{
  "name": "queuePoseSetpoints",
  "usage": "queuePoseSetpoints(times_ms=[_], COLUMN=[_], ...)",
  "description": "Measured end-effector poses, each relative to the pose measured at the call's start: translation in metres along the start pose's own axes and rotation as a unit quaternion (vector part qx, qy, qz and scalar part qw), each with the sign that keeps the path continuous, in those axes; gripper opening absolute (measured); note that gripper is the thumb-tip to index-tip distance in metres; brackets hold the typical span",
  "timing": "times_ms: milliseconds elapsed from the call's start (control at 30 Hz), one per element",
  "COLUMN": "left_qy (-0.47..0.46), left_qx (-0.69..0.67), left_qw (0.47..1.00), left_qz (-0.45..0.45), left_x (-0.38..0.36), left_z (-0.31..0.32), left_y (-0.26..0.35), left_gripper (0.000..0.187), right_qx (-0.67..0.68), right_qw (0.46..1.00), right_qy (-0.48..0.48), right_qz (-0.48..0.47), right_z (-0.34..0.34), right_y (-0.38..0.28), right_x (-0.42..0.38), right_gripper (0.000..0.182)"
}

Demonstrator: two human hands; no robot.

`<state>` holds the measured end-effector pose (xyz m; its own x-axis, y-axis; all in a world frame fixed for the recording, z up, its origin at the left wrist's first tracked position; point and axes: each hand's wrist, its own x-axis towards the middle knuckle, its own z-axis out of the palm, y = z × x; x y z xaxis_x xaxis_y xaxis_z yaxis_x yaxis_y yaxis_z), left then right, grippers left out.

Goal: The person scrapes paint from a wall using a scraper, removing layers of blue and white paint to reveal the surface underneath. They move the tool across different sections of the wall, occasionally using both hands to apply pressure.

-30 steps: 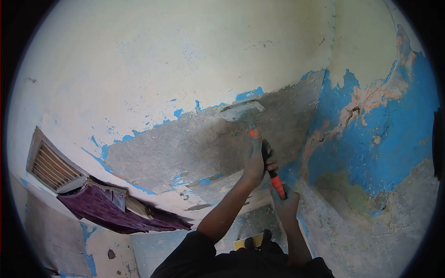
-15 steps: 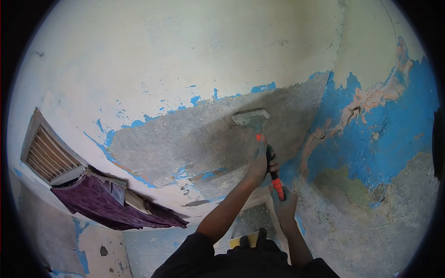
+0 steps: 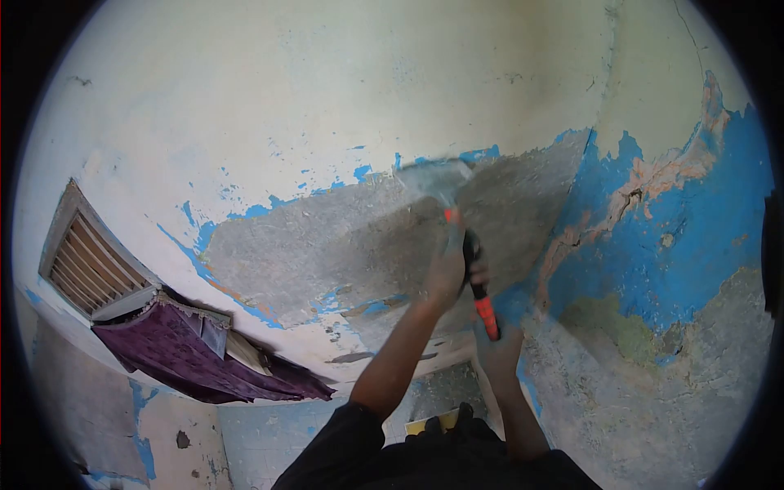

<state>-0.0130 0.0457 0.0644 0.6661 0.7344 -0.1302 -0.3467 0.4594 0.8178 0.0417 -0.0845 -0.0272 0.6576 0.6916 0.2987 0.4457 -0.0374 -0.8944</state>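
Observation:
I hold a scraper with a black and orange handle (image 3: 483,306) against a peeling surface overhead. My left hand (image 3: 447,269) grips the upper part of the handle just below the blade. My right hand (image 3: 498,347) is closed around the lower end. The wide metal blade (image 3: 433,175) is blurred and lies at the edge where white paint (image 3: 327,106) meets the bare grey patch (image 3: 343,253). Bits of blue paint line that edge.
A large area of blue paint (image 3: 678,245) with cracks and orange streaks spreads to the right. A slatted vent grille (image 3: 90,269) sits at the left, with a purple cloth (image 3: 188,351) hanging below it. A yellow object (image 3: 429,423) shows low between my arms.
Both hands have pushed the scraper upward. The blade has travelled from the middle of the grey patch to the white paint's edge and is now motion-blurred.

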Motion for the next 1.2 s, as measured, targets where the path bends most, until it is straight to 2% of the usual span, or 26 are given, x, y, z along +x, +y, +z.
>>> queuePoseSetpoints(times_ms=[100, 233, 300, 433, 533, 633, 733, 833, 900, 967, 1067, 1133, 1200], left_qy=[-0.004, 0.035, 0.014, -0.004, 0.020, 0.010, 0.011, -0.012, 0.016, 0.028, 0.020, -0.003, -0.006], left_qx=[-0.022, -0.032, -0.012, -0.006, -0.029, -0.027, -0.004, -0.006, -0.023, -0.024, -0.011, 0.001, 0.002], left_qw=[1.000, 0.999, 1.000, 1.000, 0.999, 0.999, 0.999, 1.000, 1.000, 0.999, 1.000, 0.999, 0.999], left_qz=[0.006, -0.005, 0.010, 0.001, 0.001, -0.039, 0.042, 0.025, -0.011, -0.023, 0.010, 0.041, 0.051], left_x=[0.001, 0.004, 0.004, -0.005, -0.001, -0.005, -0.002, -0.006, -0.001, 0.008, 0.012, 0.004, 0.011], left_z=[0.003, -0.013, -0.015, -0.001, -0.009, -0.014, -0.006, -0.007, -0.016, -0.022, -0.011, 0.016, 0.016], left_y=[0.003, -0.040, -0.029, 0.003, -0.022, -0.036, 0.001, -0.006, -0.036, -0.051, -0.038, 0.016, 0.004], left_gripper=[0.063, 0.064, 0.063, 0.062, 0.062, 0.062, 0.063, 0.063, 0.062, 0.061, 0.060, 0.060, 0.060], right_qx=[0.013, -0.044, -0.038, -0.002, -0.023, -0.023, -0.033, -0.012, -0.028, 0.006, 0.013, 0.021, 0.033], right_qw=[0.998, 0.998, 0.999, 0.999, 0.999, 0.999, 0.999, 1.000, 0.999, 1.000, 1.000, 0.999, 0.998], right_qy=[-0.026, -0.032, -0.025, -0.017, -0.024, -0.026, -0.021, -0.025, -0.025, -0.015, -0.022, -0.032, -0.050], right_qz=[0.052, 0.018, 0.022, 0.047, 0.038, 0.015, 0.010, 0.005, 0.021, -0.005, -0.012, 0.007, 0.016], right_z=[-0.009, -0.006, 0.002, -0.004, -0.008, -0.003, 0.001, -0.006, -0.008, -0.002, -0.003, -0.008, -0.017], right_y=[-0.006, 0.032, 0.041, 0.001, 0.011, 0.026, 0.003, -0.006, 0.015, 0.039, 0.025, 0.002, -0.013], right_x=[0.002, -0.015, -0.018, -0.005, -0.017, -0.018, -0.009, -0.007, -0.019, -0.026, -0.006, 0.006, 0.015], right_gripper=[0.023, 0.019, 0.019, 0.027, 0.028, 0.030, 0.031, 0.032, 0.034, 0.034, 0.034, 0.034, 0.034])
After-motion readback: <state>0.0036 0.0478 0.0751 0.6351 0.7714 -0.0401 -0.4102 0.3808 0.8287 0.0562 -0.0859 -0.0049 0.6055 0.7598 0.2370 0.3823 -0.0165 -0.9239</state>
